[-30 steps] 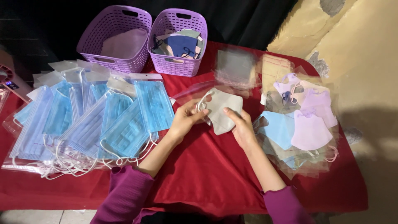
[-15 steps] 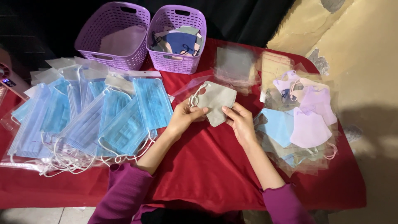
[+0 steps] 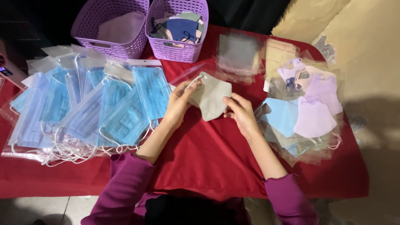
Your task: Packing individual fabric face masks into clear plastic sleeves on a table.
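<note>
Blue masks (image 3: pixel 83 108) left, pastel masks (image 3: pixel 308 112) right of held grey mask (image 3: pixel 210 98).

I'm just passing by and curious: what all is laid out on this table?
Folded mask: one, grey-beige, held over the table's middle.
Flat pleated masks: many, blue, overlapping at left, some in clear sleeves.
Shaped masks: several, lilac, light blue and beige, piled at right.
Clear bags: a stack, behind the held mask.
Baskets: two, purple, at the back; the right one holds dark masks.
Tablecloth: one, red.
Sleeves: two, magenta.
Left hand, right hand: both gripping the folded mask.
</note>
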